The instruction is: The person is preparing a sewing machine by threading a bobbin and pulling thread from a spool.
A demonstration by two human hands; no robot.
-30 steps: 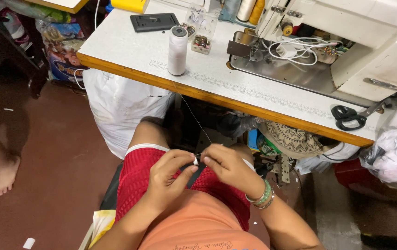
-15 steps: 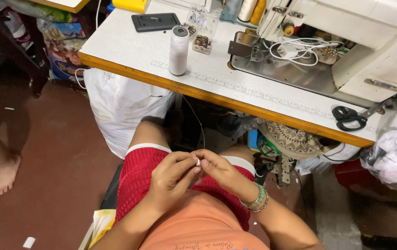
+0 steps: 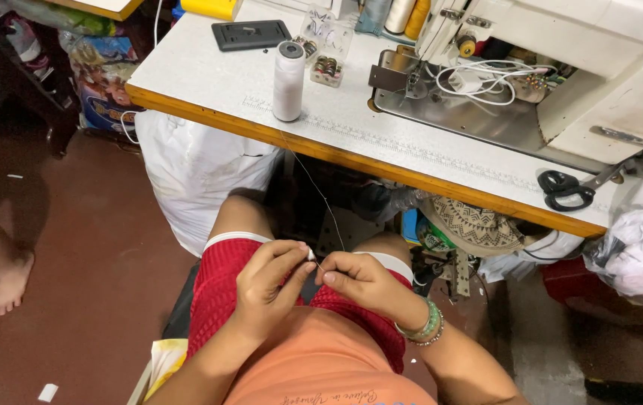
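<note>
My left hand (image 3: 269, 289) and my right hand (image 3: 359, 281) meet over my lap, above red shorts (image 3: 220, 289). The left fingertips pinch a tiny white object (image 3: 311, 255), too small to identify. The right fingertips pinch a thin white thread (image 3: 314, 187) right beside it. That thread runs up from my hands to a white thread spool (image 3: 288, 81) standing upright near the front edge of the white sewing table (image 3: 209, 67). Green bangles circle my right wrist.
A white sewing machine (image 3: 584, 67) fills the table's right side, with black scissors (image 3: 565, 189) near its front edge. A black tray (image 3: 251, 34) and a clear bobbin box (image 3: 323, 45) lie behind the spool. A white sack (image 3: 201, 172) stands under the table. Another person's bare foot (image 3: 2, 281) rests at left.
My hands have drawn closer together over my lap and shifted slightly. The view has tilted a little, and the thread stays taut to the spool.
</note>
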